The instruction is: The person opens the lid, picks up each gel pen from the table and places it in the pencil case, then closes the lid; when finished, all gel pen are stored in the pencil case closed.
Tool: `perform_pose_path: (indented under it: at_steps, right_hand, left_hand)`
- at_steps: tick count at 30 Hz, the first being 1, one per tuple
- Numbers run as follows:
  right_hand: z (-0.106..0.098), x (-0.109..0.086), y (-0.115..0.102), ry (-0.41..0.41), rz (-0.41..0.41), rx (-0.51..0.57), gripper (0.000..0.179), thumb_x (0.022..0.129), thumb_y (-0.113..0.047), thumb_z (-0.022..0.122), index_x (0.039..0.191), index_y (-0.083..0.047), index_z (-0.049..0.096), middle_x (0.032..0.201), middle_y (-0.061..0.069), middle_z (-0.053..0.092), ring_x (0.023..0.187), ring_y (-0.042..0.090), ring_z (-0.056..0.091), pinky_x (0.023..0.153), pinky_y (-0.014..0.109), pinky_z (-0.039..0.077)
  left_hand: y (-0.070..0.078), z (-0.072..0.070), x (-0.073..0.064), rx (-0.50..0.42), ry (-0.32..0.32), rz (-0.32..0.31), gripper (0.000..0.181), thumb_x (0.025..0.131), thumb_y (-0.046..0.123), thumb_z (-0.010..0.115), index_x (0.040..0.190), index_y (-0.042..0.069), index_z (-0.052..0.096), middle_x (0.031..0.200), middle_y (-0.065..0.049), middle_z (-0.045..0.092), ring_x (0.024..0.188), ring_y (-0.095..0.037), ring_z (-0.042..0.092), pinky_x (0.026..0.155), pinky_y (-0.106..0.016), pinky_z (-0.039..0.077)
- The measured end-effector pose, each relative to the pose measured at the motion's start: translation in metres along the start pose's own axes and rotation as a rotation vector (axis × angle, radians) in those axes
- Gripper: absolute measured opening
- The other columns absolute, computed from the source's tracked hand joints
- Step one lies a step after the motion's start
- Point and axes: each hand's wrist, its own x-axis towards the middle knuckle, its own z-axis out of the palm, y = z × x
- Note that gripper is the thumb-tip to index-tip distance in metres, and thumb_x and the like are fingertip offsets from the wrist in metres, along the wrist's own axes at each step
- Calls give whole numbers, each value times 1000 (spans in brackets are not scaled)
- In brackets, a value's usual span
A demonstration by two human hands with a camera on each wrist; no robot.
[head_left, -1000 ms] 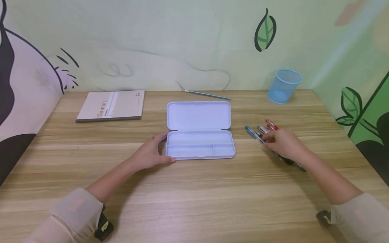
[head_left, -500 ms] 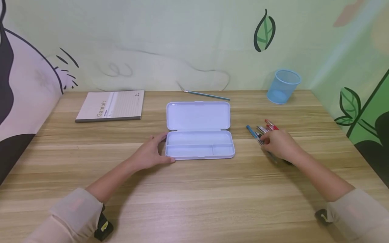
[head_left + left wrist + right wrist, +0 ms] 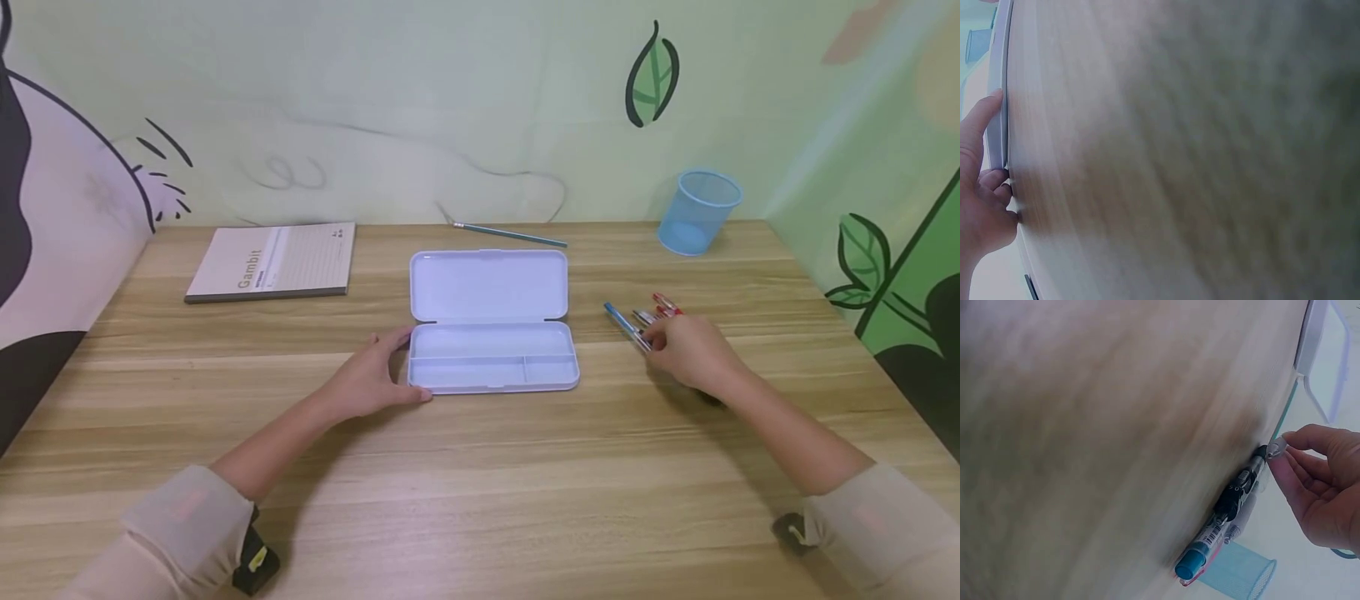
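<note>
The pale lilac pencil case (image 3: 491, 360) lies with its lid laid back, its compartments facing up. My left hand (image 3: 367, 379) grips its left end, thumb at the front corner and fingers at the side. To the right, my right hand (image 3: 693, 354) pinches a clear-barrelled pen with a blue end (image 3: 622, 321) between thumb and forefinger; its blue end points away toward the back left. Several other pens (image 3: 663, 308), some with red parts, lie bunched beneath and behind that hand. In the right wrist view, black and teal-ended pens (image 3: 1229, 503) lie on the table beside the fingertips.
A notebook (image 3: 273, 260) lies at the back left of the wooden table (image 3: 480, 492). Behind the case lies a teal pencil (image 3: 510, 234), close to the wall. A blue mesh pen cup (image 3: 697, 215) stands at the back right.
My right hand has shifted slightly left, and the blue-ended pen has come away from the bunch, its far end moving up and left. My left hand stays on the pencil case.
</note>
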Motion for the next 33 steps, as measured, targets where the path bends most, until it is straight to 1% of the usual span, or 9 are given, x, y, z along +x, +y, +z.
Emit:
perform_pose_path:
  at_steps: [4, 7, 9, 12, 15, 20, 27, 30, 33]
  right_hand:
    - [-2, 0, 0, 33, -30, 22, 20, 75, 0, 64, 94, 6, 68, 72, 5, 63, 64, 18, 55, 52, 29, 43]
    - [-2, 2, 0, 64, -41, 47, 19, 77, 1, 65, 94, 7, 68, 76, 11, 65, 68, 22, 59, 53, 31, 46]
    - [-2, 3, -2, 95, -45, 57, 18, 77, 1, 65, 94, 6, 68, 77, 12, 66, 72, 25, 62, 56, 34, 49]
    - [-2, 5, -6, 145, -60, 87, 18, 77, 2, 65, 95, 6, 68, 79, 13, 67, 78, 29, 64, 65, 41, 51]
    - [-3, 7, -11, 173, -64, 126, 19, 78, 2, 64, 97, 5, 68, 82, 13, 68, 80, 29, 64, 70, 43, 51]
    - [-2, 9, -20, 197, -76, 170, 20, 79, 1, 64, 98, 3, 68, 85, 11, 67, 77, 24, 62, 66, 39, 50]
    - [3, 18, -30, 241, -194, 223, 18, 77, 5, 65, 94, 3, 69, 82, 10, 66, 73, 22, 62, 64, 36, 52]
    - [5, 22, -36, 244, -217, 234, 18, 76, 6, 66, 93, 3, 69, 80, 10, 66, 73, 22, 62, 65, 36, 54]
    - [5, 27, -42, 224, -222, 234, 19, 76, 4, 68, 95, 3, 69, 80, 9, 66, 74, 22, 61, 67, 36, 55]
  left_hand:
    - [0, 0, 0, 2, 2, 1, 90, 68, 32, 81, 139, -1, 35, 136, -19, 44, 128, -31, 37, 111, -49, 9]
    - [0, 0, 0, 2, 5, 5, 89, 68, 31, 81, 138, -1, 35, 136, -19, 45, 127, -31, 38, 111, -49, 8]
    - [0, 0, 0, 1, 5, 7, 89, 68, 31, 81, 138, -1, 35, 135, -19, 45, 127, -31, 38, 111, -49, 8]
    - [0, 0, 0, -1, 5, 5, 90, 68, 31, 81, 138, -1, 35, 136, -19, 44, 127, -31, 37, 111, -48, 8]
    - [-1, 1, 0, 0, 5, 0, 90, 68, 31, 81, 138, -1, 35, 136, -19, 44, 127, -31, 37, 111, -48, 8]
    - [-1, 1, 1, 3, -1, -4, 91, 68, 32, 81, 139, -1, 35, 136, -19, 44, 128, -31, 37, 111, -49, 8]
    - [-1, 0, 0, 1, -7, -18, 91, 68, 33, 81, 139, -1, 34, 137, -19, 43, 128, -32, 35, 110, -50, 9]
    - [0, 0, 0, -2, -5, -18, 91, 68, 33, 81, 139, 0, 34, 137, -19, 43, 129, -32, 35, 110, -50, 8]
    - [0, 0, 0, -6, -5, -22, 91, 68, 33, 81, 139, 0, 34, 137, -18, 43, 129, -32, 34, 110, -50, 8]
